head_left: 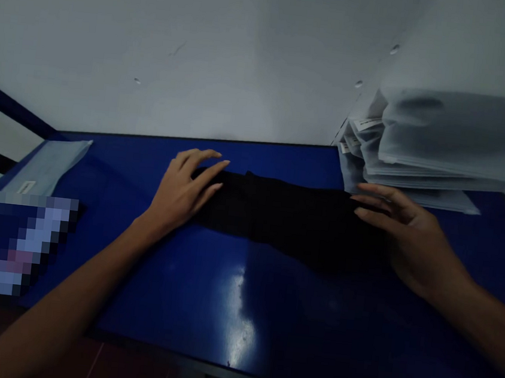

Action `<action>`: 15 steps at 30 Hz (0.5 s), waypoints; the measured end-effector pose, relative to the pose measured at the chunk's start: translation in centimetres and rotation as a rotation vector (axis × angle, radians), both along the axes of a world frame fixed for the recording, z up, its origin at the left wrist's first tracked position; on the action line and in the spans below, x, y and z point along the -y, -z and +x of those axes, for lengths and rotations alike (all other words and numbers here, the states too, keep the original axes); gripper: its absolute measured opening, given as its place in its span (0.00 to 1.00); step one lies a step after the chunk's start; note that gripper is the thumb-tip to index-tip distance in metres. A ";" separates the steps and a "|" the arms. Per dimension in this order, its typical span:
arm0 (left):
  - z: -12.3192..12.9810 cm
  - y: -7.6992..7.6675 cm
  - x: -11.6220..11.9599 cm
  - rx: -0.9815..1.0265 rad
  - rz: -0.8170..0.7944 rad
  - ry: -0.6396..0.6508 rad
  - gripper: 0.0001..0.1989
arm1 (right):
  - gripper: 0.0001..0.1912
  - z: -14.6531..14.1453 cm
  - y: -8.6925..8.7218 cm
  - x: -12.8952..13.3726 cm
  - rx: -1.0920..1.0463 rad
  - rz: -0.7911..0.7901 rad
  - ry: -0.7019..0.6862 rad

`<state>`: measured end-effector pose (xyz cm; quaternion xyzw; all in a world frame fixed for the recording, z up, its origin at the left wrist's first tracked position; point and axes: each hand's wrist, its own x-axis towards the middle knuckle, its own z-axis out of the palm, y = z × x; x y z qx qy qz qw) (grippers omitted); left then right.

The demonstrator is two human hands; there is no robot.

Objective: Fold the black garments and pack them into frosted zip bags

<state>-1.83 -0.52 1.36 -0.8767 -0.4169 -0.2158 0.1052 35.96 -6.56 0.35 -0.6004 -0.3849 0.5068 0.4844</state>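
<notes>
As black cloth (285,216) lies between, left hand (180,190) has fingers apart; right hand (420,246), grip unclear.

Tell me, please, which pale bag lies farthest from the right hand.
The single bag at the left end of the blue table; the other bags lie near the right hand.

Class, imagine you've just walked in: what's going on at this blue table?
A person's left hand and right hand are at opposite ends of a black cloth lying on the blue table. Beyond the right hand is a stack of frosted bags; a single frosted bag lies toward the left end.
</notes>
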 end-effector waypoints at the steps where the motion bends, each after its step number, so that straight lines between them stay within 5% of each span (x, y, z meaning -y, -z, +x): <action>1: 0.4 0.0 0.3 -0.038 -0.024 0.060 0.23 | 0.28 -0.1 0.2 0.0 0.019 0.028 0.027; 5: 1.4 0.0 1.2 -0.236 -0.279 0.270 0.29 | 0.26 -0.4 0.2 0.0 0.029 0.042 0.123; 10: 1.5 0.3 1.4 -0.282 -0.476 0.257 0.31 | 0.28 -0.5 -0.5 0.4 -0.105 -0.006 0.062; 15: 1.3 0.1 1.3 -0.250 -0.495 0.248 0.31 | 0.42 -0.6 -0.7 1.3 0.336 0.148 -0.143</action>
